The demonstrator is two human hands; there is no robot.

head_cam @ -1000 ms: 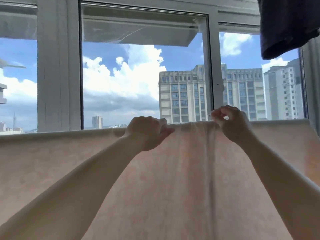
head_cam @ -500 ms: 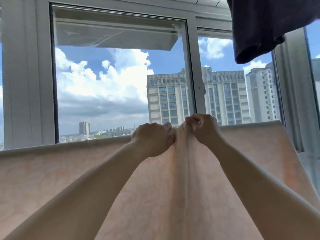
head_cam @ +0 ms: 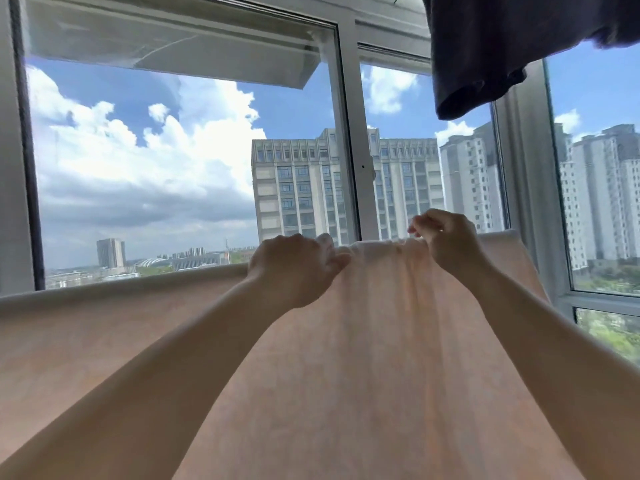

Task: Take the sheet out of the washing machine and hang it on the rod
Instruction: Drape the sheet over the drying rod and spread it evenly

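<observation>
A pale peach sheet (head_cam: 374, 358) hangs draped in front of me, its top fold running across the view at hand height. The rod beneath that fold is hidden by the cloth. My left hand (head_cam: 294, 268) grips the top fold near the middle, fingers curled round the fabric. My right hand (head_cam: 446, 240) pinches the fold a little to the right and slightly higher. Between the hands the cloth is bunched into small wrinkles, and long creases run down from them.
A dark garment (head_cam: 512, 46) hangs overhead at the upper right. Behind the sheet stands a large window with white frames (head_cam: 349, 150), with tall buildings and sky outside. A window corner post (head_cam: 523, 202) is close to the sheet's right end.
My hands, which were pressed together on the fold half a second ago, have moved apart; the right hand has shifted right. The view has turned to the right.
</observation>
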